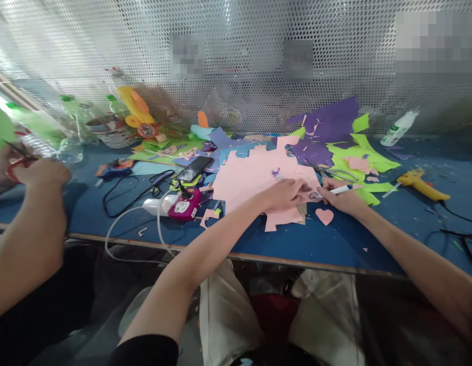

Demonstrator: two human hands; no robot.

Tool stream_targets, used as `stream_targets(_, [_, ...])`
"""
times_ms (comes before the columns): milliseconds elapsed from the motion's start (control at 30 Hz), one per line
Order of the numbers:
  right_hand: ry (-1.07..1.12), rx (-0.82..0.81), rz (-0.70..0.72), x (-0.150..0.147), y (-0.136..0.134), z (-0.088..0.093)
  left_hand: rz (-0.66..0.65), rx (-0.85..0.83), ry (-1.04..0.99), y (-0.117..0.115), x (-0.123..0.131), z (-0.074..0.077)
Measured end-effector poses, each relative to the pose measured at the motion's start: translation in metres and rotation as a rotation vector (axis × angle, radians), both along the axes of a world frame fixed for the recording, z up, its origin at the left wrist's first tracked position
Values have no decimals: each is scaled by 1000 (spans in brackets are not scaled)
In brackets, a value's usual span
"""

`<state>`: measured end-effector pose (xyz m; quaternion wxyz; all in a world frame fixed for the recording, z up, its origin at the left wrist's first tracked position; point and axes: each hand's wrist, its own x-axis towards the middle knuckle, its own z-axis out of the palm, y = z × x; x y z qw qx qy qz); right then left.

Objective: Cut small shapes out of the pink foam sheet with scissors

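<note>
A large pink paper sheet [251, 175] with ragged cut edges lies in front of me. My left hand [285, 195] rests flat on its lower right part, fingers stretched out. Close by on the right, my right hand [340, 197] grips a white marker [338, 190] with a blue end, its other end towards the pink paper. A small dark curved outline shows on the paper between my hands. Just below my right hand lies a cut-out pink heart [324, 216]. Scissors [340, 174] lie behind that hand, partly hidden among scraps.
At the left a co-worker's hand [41, 173] holds red-handled scissors [15, 169] near green paper. A purple power adapter [185, 204] with cables and a phone [196, 169] lie left of the sheet. A yellow glue gun [424, 185] and a white bottle [399, 128] are on the right.
</note>
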<state>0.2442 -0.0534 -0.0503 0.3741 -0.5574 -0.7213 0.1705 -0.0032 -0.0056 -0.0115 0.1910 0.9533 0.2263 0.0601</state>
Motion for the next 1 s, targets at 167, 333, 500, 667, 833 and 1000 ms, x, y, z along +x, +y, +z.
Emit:
stream_targets(167, [0,56,-41,2,1,-2,2,14,-21,1,1,-4])
stream_targets(333, [-28,37,-36,1,0,0,-1,2,-29,0,0,-2])
stream_targets(500, [-19,59,-83,3,2,-4,12,-24,-32,-3,-1,2])
stream_targets(667, [43,107,-126,5,1,-6,11,-17,-19,-2,-1,2])
stream_targets(833, [304,175,-254,6,-1,-1,3,4,-17,-2,-1,1])
stream_targets(1000, [292,197,-273,5,0,3,-13,42,-34,-1,-1,6])
